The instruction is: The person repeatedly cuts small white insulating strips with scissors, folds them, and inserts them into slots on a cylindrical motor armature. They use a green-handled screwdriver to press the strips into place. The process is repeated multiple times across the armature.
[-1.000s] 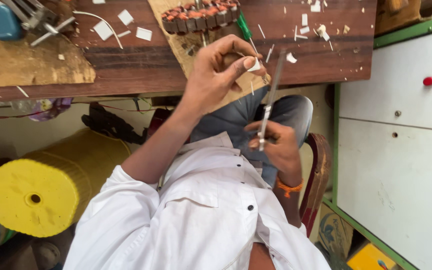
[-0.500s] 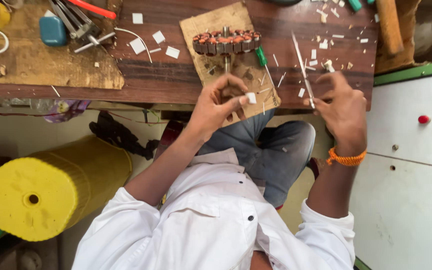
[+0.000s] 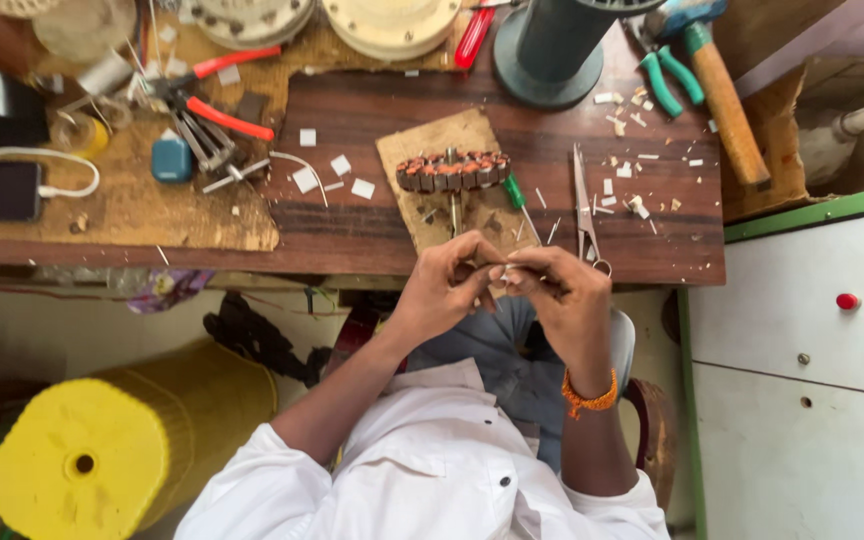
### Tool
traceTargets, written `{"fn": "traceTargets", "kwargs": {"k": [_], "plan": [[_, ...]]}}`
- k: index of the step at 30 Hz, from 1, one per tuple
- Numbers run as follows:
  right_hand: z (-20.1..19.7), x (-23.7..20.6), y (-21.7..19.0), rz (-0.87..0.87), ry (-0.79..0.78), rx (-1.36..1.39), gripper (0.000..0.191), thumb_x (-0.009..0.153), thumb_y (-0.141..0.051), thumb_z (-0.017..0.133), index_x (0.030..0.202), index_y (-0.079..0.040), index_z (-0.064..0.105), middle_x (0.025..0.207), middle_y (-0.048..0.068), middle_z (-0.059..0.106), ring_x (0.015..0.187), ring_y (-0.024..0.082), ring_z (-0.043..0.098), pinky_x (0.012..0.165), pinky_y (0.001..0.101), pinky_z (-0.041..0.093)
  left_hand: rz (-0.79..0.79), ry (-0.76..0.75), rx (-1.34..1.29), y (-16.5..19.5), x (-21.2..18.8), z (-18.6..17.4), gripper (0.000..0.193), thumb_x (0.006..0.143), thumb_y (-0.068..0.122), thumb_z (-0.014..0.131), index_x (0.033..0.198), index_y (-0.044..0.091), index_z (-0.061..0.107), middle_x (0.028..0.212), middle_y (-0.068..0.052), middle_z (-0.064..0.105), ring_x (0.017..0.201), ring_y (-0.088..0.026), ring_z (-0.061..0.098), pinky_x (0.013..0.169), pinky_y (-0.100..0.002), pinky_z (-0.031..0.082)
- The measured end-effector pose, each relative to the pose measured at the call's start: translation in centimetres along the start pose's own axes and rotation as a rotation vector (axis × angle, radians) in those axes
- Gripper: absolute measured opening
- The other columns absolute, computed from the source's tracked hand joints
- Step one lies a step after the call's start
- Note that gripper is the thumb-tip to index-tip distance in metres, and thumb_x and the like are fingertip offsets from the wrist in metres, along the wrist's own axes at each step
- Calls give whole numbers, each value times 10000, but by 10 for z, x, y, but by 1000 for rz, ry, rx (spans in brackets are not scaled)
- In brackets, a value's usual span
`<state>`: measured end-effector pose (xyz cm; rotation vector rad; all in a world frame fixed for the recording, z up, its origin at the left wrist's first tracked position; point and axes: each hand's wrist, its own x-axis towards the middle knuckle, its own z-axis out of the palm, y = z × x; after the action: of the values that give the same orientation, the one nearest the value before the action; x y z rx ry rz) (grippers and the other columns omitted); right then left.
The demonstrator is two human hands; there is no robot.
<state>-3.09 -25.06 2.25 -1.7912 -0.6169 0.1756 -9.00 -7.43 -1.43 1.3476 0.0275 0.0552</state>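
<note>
Scissors (image 3: 584,212) now lie on the surface (image 3: 372,230) near its front edge, where half a second ago the right hand (image 3: 564,292) held them up. Both hands meet just off that edge, the left hand (image 3: 444,290) pinching one end of a small paper strip (image 3: 500,266) and the right grip closed on the other. It looks light, thin and easily creased, so it is best held by its ends with fingertips. A copper-wound armature (image 3: 454,172) rests on a cardboard piece (image 3: 432,215) beyond, with a green-handled screwdriver (image 3: 516,195) beside it.
</note>
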Motion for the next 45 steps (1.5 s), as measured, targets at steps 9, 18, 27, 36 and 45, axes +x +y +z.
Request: {"fn": "traceTargets", "kwargs": {"k": [9,18,27,36,45], "plan": [[3,-5,-6,-112,15,-233,115,872,-10,779,957,-6,701,910,70,750,792,128,757,634,251,602,-28,60,108,-1,-4,0,175,993,154,696,1050,-6,739,836,-28,753,710,-48,684,527,-205,535],[-6,-4,-22,-257,63,-219,99,883,17,775,955,-4,711,950,83,760,833,128,763,694,237,621,0,64,-172,1,-6,16,162,1011,143,671,1073,-6,682,874,-34,719,717,-54,666,538,-208,566],[10,-2,-7,54,119,181,174,960,-74,730,1066,63,727,915,106,775,811,117,754,725,232,608,428,287,376,25,-13,23,75,973,-5,704,1041,7,674,891,-78,672,671,-117,707,536,-245,565],[31,8,9,59,147,324,128,1034,-84,663,1095,29,663,977,53,702,860,97,673,776,241,565,517,335,461,27,-7,18,189,945,-14,723,1128,10,679,991,-84,674,791,-127,696,581,-263,565],[17,5,15,-178,26,516,137,1044,-99,626,1153,-26,588,1024,33,634,866,91,609,766,242,530,414,143,283,42,-1,20,206,899,-41,749,1074,63,720,1029,-77,583,818,-130,652,583,-243,569]]}}
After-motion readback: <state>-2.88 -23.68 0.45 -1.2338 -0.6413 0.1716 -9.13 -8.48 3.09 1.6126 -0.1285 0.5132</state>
